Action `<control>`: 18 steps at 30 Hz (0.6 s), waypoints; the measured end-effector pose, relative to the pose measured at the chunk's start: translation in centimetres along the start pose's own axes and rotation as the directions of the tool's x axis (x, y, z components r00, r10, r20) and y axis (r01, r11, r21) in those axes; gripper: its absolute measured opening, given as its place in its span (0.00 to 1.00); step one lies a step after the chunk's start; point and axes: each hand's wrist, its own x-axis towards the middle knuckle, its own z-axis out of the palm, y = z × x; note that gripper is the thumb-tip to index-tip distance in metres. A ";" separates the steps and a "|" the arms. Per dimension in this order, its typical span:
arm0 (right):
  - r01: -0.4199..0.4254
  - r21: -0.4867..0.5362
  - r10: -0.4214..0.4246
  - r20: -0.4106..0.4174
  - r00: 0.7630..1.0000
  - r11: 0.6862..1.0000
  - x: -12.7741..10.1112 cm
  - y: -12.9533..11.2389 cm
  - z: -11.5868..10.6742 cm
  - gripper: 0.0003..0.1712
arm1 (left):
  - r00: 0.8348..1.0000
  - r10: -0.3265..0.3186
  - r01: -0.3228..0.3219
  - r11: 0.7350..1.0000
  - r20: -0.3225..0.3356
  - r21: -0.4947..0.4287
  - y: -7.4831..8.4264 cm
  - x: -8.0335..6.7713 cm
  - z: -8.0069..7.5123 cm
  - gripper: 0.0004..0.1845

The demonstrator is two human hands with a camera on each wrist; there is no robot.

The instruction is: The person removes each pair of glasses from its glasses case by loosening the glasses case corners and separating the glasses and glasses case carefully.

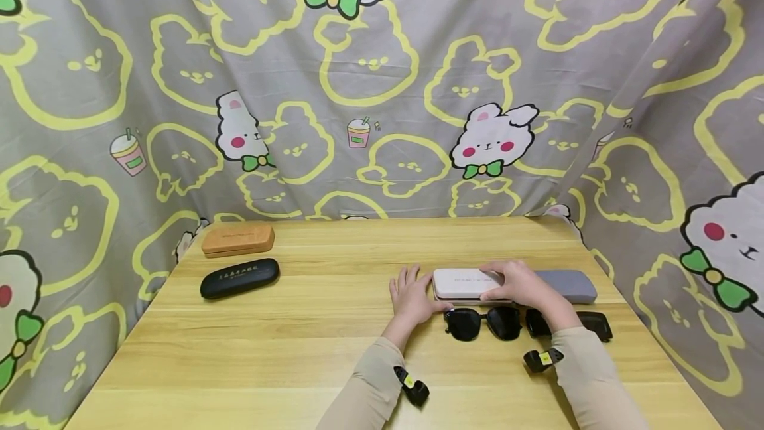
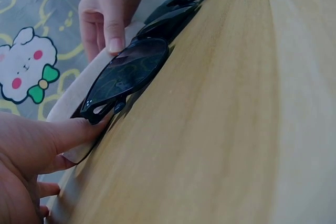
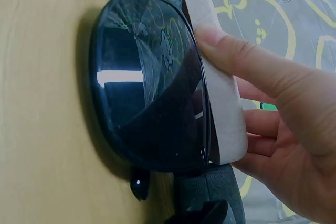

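A white glasses case lies shut on the wooden table. My right hand grips its right part, thumb on the near side and fingers over the far side. At the case's left end rests my left hand, fingers straight, with its thumb against the case. Black sunglasses lie just in front of the case, one lens close to my right thumb. A second dark pair is partly hidden behind my right forearm.
A grey case lies to the right of the white one, end to end with it. At the table's far left sit a brown case and a black case. Patterned grey cloth hangs behind and on both sides.
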 end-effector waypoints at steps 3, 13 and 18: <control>-0.006 -0.011 0.006 -0.009 1.000 1.000 -0.1 -0.2 0.1 0.42 | 1.000 0.000 0.000 1.000 0.001 -0.001 0.0 0.0 0.0 0.42; -0.015 -0.041 0.014 -0.030 0.999 0.999 -0.2 -0.6 0.3 0.41 | 1.000 -0.007 0.007 1.000 0.005 -0.001 0.0 0.0 0.0 0.42; -0.012 -0.044 0.010 -0.034 0.999 0.999 -0.1 -0.6 0.4 0.41 | 1.000 -0.011 0.011 1.000 0.005 -0.012 0.1 0.0 -0.1 0.42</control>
